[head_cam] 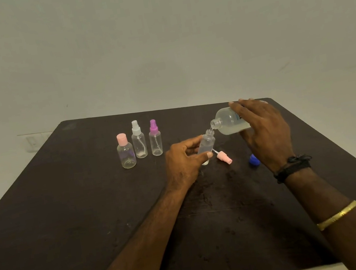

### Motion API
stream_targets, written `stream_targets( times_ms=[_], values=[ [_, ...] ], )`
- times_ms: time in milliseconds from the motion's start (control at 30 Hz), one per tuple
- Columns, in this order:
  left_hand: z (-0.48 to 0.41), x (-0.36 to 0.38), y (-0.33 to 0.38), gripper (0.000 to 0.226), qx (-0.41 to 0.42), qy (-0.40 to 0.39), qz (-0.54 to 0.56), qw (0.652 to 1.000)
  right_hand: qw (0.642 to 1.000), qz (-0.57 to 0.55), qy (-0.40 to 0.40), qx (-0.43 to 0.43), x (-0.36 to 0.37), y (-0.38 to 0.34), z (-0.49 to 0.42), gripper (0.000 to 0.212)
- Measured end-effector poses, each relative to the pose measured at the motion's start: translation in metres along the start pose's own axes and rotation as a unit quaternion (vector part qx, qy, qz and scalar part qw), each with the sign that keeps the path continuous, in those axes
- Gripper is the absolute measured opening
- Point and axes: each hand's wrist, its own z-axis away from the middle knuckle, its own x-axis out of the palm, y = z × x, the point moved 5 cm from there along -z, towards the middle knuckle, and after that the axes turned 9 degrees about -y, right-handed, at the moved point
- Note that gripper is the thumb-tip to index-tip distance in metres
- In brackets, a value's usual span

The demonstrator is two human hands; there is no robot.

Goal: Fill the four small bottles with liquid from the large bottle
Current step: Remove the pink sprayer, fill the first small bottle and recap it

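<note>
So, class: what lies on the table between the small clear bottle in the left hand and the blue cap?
A pale pink spray pump top lies on its side there, as the head view shows.

Honestly, nothing here can actually be read. The only thing close to print is a label (238, 116) on the big bottle (228, 121), held tipped over the far right part of the desk (89, 194). A bit of blue and dark marking peeks out right at the fingers of the right hand (262, 129) gripping it. It's too blurry, and too covered by the hand, to make out any letters, a brand or a number.
</note>
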Motion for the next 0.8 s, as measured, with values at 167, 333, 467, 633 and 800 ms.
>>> stream_targets(
  times_ms=[167, 333, 467, 633, 800],
  values=[
    [0.0006, -0.0005, 0.0009, 0.052, 0.001, -0.002, -0.002, 1.000, 1.000, 0.002, 0.000, -0.002, -0.0004, -0.0004, 0.0000, 0.066],
    [0.0006, -0.0005, 0.0011, 0.052, 0.001, -0.007, -0.005, 1.000, 1.000, 0.001, 0.007, -0.006, -0.0017, -0.0022, 0.0012, 0.061],
    [0.0005, -0.0003, 0.0027, 0.053, 0.001, -0.006, -0.008, 1.000, 1.000, 0.001, 0.006, -0.006, -0.0014, -0.0021, 0.0009, 0.062],
    [0.0004, -0.0007, 0.0014, 0.053, -0.002, -0.007, -0.007, 1.000, 1.000, -0.001, 0.010, -0.011, -0.0015, -0.0026, 0.0007, 0.062],
    [0.0010, -0.0006, 0.0025, 0.053, -0.002, -0.007, -0.011, 1.000, 1.000, 0.001, 0.013, -0.012, -0.0019, -0.0020, 0.0013, 0.063]
  ],
)
